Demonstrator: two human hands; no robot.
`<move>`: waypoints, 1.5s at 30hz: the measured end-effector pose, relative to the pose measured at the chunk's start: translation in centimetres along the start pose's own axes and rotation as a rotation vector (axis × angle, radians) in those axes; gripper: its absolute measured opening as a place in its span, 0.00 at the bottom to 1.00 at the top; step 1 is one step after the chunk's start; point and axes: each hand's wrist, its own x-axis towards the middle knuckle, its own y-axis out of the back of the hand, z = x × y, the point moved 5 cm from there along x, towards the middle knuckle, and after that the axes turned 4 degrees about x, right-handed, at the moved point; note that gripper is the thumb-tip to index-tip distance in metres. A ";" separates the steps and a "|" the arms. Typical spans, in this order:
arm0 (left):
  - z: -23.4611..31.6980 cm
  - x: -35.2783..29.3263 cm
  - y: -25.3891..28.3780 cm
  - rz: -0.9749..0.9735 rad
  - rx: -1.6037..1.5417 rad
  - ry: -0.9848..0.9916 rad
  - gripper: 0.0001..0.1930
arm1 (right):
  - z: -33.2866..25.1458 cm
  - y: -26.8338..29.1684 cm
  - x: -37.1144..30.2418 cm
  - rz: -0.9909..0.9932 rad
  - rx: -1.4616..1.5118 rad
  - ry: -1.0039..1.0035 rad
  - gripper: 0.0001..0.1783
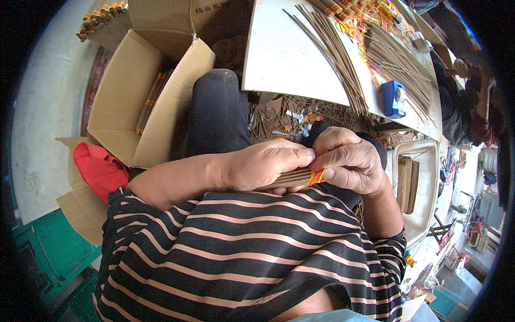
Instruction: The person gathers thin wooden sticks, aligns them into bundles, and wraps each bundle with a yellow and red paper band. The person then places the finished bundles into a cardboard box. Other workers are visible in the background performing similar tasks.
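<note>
A bundle of thin brown incense sticks (289, 178) lies across my lap in both hands. My left hand (263, 163) is closed round the sticks, with its thumb on top and fingertips showing beneath. A red and yellow paper band (315, 177) goes round the bundle near its right end. My right hand (351, 161) pinches this band, its thumb pressed against it and its fingers curled over. The two hands meet at the thumb and fingertips. My right hand and fingers hide the far end of the bundle.
An open cardboard box (120, 96) with banded bundles inside stands at my left. Ahead, a white table (289, 59) carries loose sticks (335, 59), paper bands and a blue tape dispenser (394, 99). A white tub (424, 206) holds more sticks at right. Another person (461, 107) is beyond the table.
</note>
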 end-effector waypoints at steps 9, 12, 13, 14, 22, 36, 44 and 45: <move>0.2 0.1 -0.1 0.000 0.003 -0.001 0.20 | 0.4 0.1 0.1 -0.047 0.103 -0.030 0.06; 1.1 -0.1 0.1 0.002 0.251 -0.123 0.17 | 0.5 0.0 0.1 -0.048 0.164 -0.035 0.06; 1.1 -0.1 0.2 0.018 0.331 -0.194 0.14 | 0.5 0.0 0.1 -0.052 0.180 -0.037 0.06; 1.0 0.0 0.3 0.033 0.411 -0.265 0.12 | 0.6 0.0 0.1 -0.055 0.196 -0.040 0.06; -0.6 0.5 0.1 0.010 -0.196 0.029 0.11 | 0.8 0.0 0.3 -0.095 0.272 -0.056 0.06; 0.0 0.5 -0.7 0.026 -0.161 0.079 0.18 | 1.4 -0.1 0.4 -0.083 0.385 -0.049 0.07; 0.9 0.2 0.2 0.144 -0.053 0.030 0.18 | 1.8 0.7 0.0 0.312 0.354 0.060 0.22; 1.1 0.0 0.4 0.192 0.007 -0.011 0.18 | 1.7 1.2 -0.5 0.437 0.286 -0.059 0.25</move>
